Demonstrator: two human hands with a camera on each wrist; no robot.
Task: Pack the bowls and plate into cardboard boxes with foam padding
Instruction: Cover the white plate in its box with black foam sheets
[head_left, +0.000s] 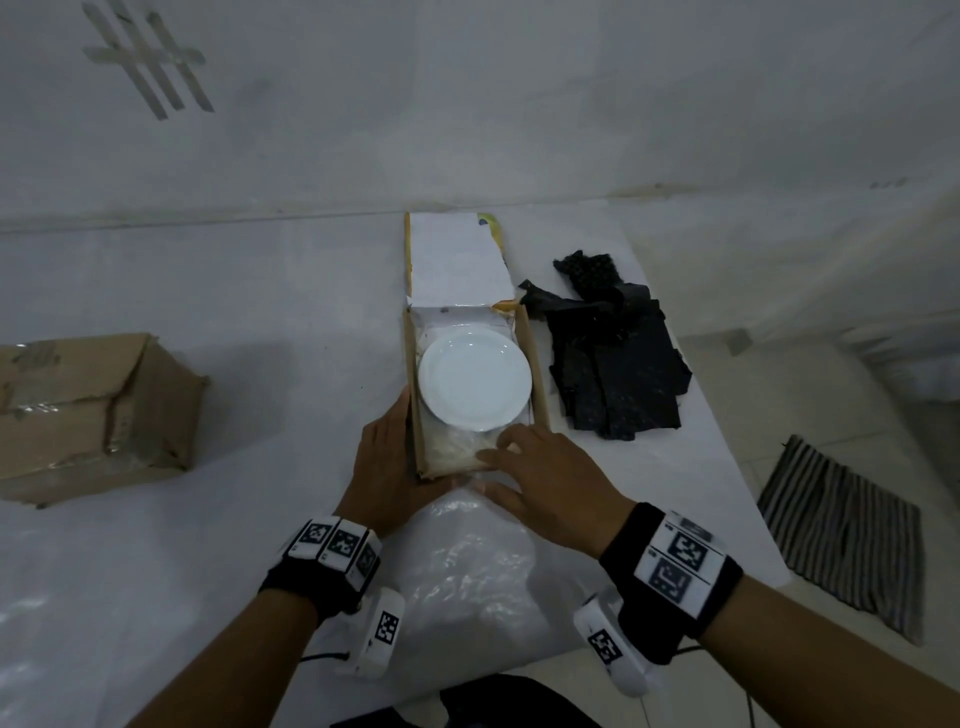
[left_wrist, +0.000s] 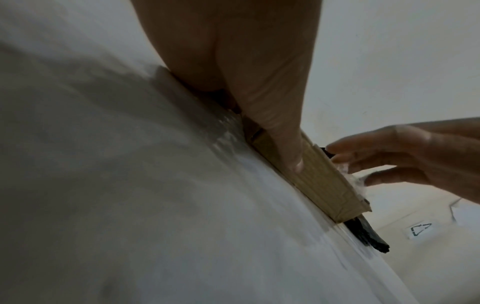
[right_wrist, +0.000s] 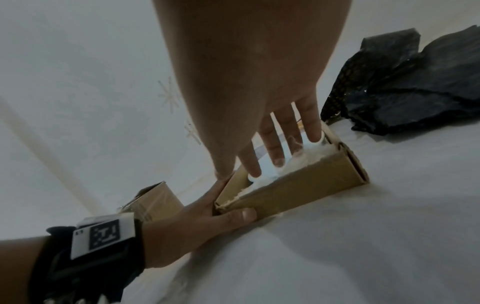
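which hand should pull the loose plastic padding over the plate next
Right, probably. The right hand already has straight fingers on the clear plastic padding at the near end of the box, beside the plate. The left hand holds the box's near-left corner, steadying it.

Both forearms are bare; no sleeves show. Each wrist carries a wide black fabric band: the left wristband (head_left: 317, 582) is ringed by small white blocks printed with black square-pattern markers, and the right wristband (head_left: 670, 582) bears a white panel with two such markers. Under each wrist hangs a white camera housing, the left one (head_left: 382, 636) and the right one (head_left: 610, 647), each with its own marker. A thin black cable (head_left: 319, 658) trails from the left housing.
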